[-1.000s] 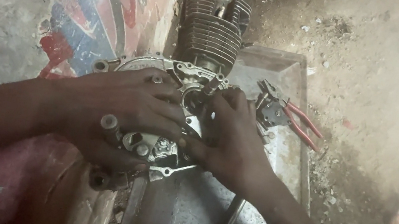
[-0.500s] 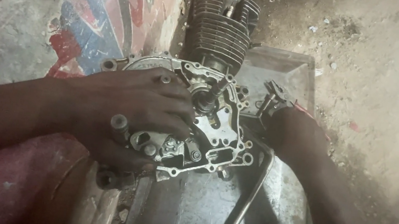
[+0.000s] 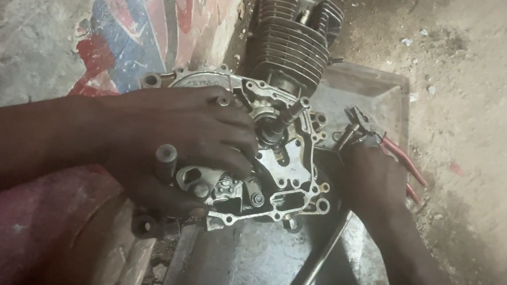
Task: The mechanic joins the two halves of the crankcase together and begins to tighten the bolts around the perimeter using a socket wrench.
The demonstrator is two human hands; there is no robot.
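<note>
Grey cast-metal engine case [image 3: 277, 166] sits mid-frame, open face up, its finned cylinder [image 3: 289, 37] pointing to the top of the frame. My left hand [image 3: 180, 141] lies flat across the left half of the case, fingers spread and pressing down, not curled around anything; a short dark shaft stub [image 3: 165, 159] pokes up between my fingers at the lower left of the case. My right hand [image 3: 372, 180] is just right of the case, over the red-handled pliers [image 3: 392, 153] lying in the metal tray [image 3: 375, 87]; fingers are bent down onto the plier head, touching it, but I cannot tell if they are closed around it. The red handles stick out past my hand toward the right edge. A long steel rod [image 3: 308, 271] runs diagonally from under my right wrist to the bottom centre. Painted red, blue and white wall [image 3: 118, 15] fills the upper left; bare dirt floor [image 3: 503, 86] upper right.
</note>
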